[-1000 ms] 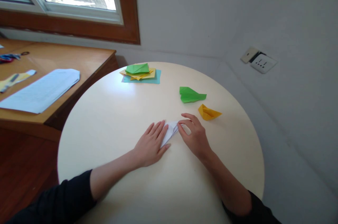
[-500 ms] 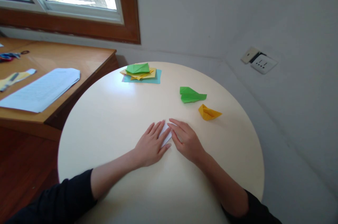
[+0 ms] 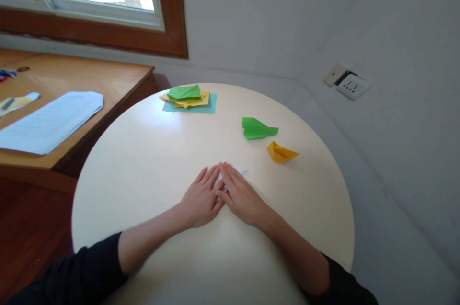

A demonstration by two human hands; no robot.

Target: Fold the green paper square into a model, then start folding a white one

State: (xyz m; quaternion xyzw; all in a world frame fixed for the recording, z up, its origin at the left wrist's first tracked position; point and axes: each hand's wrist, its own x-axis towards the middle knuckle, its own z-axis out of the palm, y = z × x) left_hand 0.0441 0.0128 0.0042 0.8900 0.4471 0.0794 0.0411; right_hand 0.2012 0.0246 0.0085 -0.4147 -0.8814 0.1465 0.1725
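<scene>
A small folded piece of white paper [image 3: 243, 171] lies on the round table, mostly hidden under my hands; a pointed tip shows past my right fingers and a sliver shows between the hands. My left hand [image 3: 203, 197] rests flat over its left part, fingers stretched out. Across the paper's middle lies my right hand [image 3: 241, 195], its fingers straight and close together, their tips meeting those of the left hand. Beyond the right hand are a green folded paper plane [image 3: 258, 129] and a yellow folded paper boat [image 3: 281, 152].
At the far edge of the white round table [image 3: 143, 152] sits a stack of coloured paper [image 3: 212, 104] with a green folded piece [image 3: 184, 92] on top. A wooden desk [image 3: 118, 75] at left bears printed sheets [image 3: 57, 120]. A wall socket [image 3: 354, 86] is at right.
My right hand has moved left over the white paper, its fingers now flat against the left fingertips. The paper's pointed tip now shows on the right. The view has shifted slightly.
</scene>
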